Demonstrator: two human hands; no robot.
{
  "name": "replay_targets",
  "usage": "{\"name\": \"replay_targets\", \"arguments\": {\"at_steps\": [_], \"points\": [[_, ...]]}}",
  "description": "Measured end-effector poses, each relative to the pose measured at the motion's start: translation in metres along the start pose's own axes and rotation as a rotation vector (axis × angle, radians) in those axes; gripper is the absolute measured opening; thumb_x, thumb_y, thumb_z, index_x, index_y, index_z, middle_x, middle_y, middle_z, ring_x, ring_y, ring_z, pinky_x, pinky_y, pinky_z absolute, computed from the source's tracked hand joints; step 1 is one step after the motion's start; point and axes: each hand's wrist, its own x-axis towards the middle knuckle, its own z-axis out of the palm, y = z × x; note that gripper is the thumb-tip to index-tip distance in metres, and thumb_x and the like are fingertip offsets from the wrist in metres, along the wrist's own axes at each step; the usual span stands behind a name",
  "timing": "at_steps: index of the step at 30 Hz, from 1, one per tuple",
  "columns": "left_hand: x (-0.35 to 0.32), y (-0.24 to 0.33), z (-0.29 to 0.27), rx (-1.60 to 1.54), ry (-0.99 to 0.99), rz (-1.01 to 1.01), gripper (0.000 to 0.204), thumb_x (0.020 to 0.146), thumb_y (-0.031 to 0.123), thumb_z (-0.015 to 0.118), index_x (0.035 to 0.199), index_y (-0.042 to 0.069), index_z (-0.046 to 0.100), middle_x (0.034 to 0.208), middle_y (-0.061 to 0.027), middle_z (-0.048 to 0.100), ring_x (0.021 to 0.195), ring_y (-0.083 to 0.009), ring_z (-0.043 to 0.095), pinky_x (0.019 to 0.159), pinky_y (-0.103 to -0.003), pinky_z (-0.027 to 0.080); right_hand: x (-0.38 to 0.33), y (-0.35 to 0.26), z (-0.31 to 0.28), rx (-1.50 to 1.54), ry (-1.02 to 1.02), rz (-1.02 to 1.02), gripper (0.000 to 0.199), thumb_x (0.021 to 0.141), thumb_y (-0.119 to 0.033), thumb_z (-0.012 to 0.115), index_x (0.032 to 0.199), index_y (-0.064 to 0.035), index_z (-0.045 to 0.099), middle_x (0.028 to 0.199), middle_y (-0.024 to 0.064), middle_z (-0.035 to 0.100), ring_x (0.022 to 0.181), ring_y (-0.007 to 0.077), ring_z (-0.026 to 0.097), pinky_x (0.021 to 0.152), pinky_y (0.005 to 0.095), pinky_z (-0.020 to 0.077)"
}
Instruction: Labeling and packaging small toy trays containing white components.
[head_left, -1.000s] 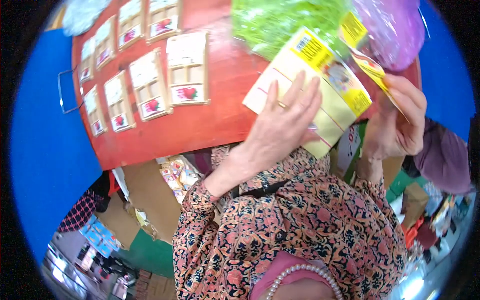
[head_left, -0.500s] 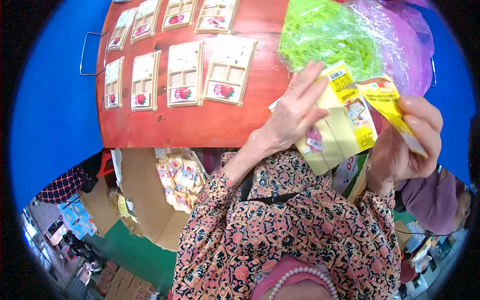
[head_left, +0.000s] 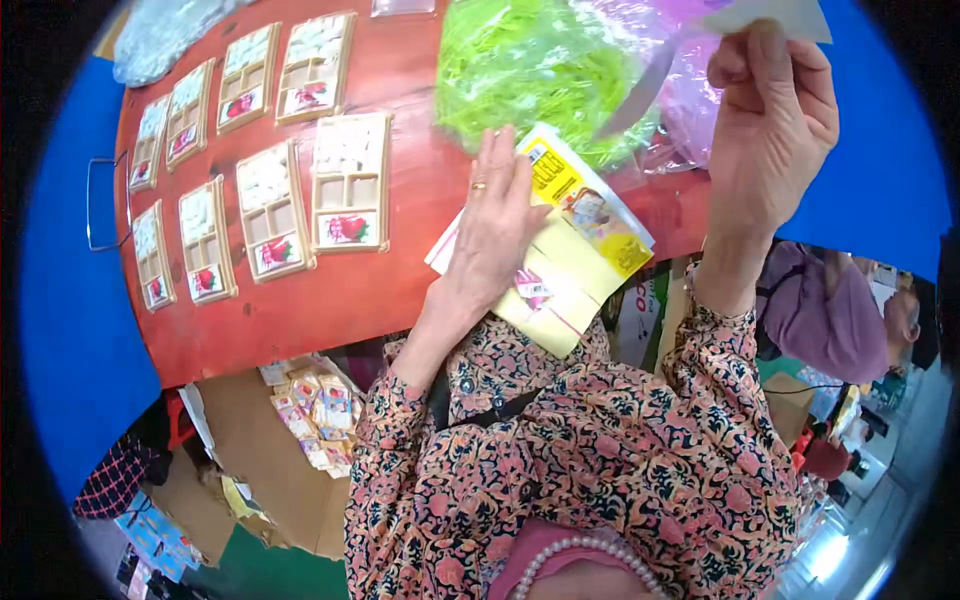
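Note:
My left hand point(head_left: 492, 222), with a ring on one finger, lies with its fingers stretched out on a stack of pale yellow sheets with yellow printed panels point(head_left: 570, 265). This stack sits at the near table edge, partly overhanging it. My right hand point(head_left: 772, 115) is raised at the upper right, fingertips closed on a yellow printed paper label point(head_left: 805, 18), whose pale back now shows. From beside it a thin, blurred strip point(head_left: 645, 92) curls down over the green bag. Left of my left hand stand two rows of beige compartment trays point(head_left: 350, 185), holding white pieces and strawberry-printed cards.
A clear bag of bright green shreds point(head_left: 530, 70) and a purple bag point(head_left: 690, 120) lie behind the sheets on the red table point(head_left: 410, 285). Below the edge, an open carton point(head_left: 240, 430) contains small printed packs point(head_left: 318, 410). Another person in purple point(head_left: 825, 310) is at right.
My right hand has risen up and away from the stack with the label, turning its pale back into sight. My left hand stays on the sheets. The whole view has shifted and tilted.

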Motion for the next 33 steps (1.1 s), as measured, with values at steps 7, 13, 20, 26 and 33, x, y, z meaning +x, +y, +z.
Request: {"name": "replay_targets", "arguments": {"at_steps": [7, 13, 20, 26, 33], "points": [[0.011, 0.007, -0.021, -0.139, 0.065, 0.042, 0.04, 0.074, 0.004, 0.064, 0.11, -0.009, 0.05, 0.133, -0.0255, 0.035, 0.125, -0.0406, 0.032, 0.102, -0.043, 0.032, 0.005, 0.0, -0.015, 0.208, -0.036, 0.285, 0.009, 0.087, -0.006, 0.055, 0.093, -0.0005, 0.058, 0.091, 0.0126, 0.063, 0.081, 0.019, 0.059, 0.071, 0.0287, 0.0464], [0.021, 0.027, -0.009, -0.276, 0.137, 0.002, 0.04, 0.071, 0.007, 0.068, 0.105, -0.009, 0.054, 0.127, -0.0258, 0.04, 0.119, -0.0398, 0.039, 0.097, -0.043, 0.036, 0.013, 0.002, 0.021, 0.035, 0.118, 0.267, 0.005, 0.085, -0.008, 0.06, 0.085, -0.0058, 0.057, 0.071, 0.004, 0.06, 0.057, 0.0092, 0.055, 0.048, 0.0178, 0.0415], [0.05, 0.034, -0.007, -1.246, 0.125, -0.43, 0.022, 0.07, -0.002, 0.069, 0.09, -0.004, 0.059, 0.108, -0.0115, 0.058, 0.067, -0.0067, 0.057, 0.059, -0.02, 0.048, 0.023, 0.011, 0.019, 0.09, 0.023, 0.314, 0.005, 0.083, -0.008, 0.062, 0.088, -0.0056, 0.06, 0.073, 0.0036, 0.062, 0.059, 0.0088, 0.058, 0.05, 0.019, 0.0433], [0.062, 0.044, 0.001, -1.283, 0.281, -0.568, 0.031, 0.066, -0.005, 0.071, 0.094, -0.006, 0.057, 0.097, -0.014, 0.059, 0.063, -0.0063, 0.055, 0.059, -0.018, 0.047, 0.031, 0.026, 0.022, 0.134, -0.004, 0.368, 0.008, 0.083, -0.009, 0.062, 0.089, -0.0041, 0.06, 0.074, 0.0018, 0.063, 0.059, 0.0076, 0.058, 0.05, 0.0192, 0.0433], [0.075, 0.044, 0.013, -0.965, 0.175, -0.474, 0.023, 0.065, 0.001, 0.073, 0.084, -0.005, 0.062, 0.071, -0.0056, 0.059, 0.058, -0.0072, 0.051, 0.051, -0.021, 0.044, 0.031, 0.034, 0.029, 0.274, -0.046, 0.414, 0.008, 0.083, -0.009, 0.062, 0.089, -0.0041, 0.06, 0.074, 0.0016, 0.063, 0.057, 0.0076, 0.058, 0.05, 0.0189, 0.0428]]}}
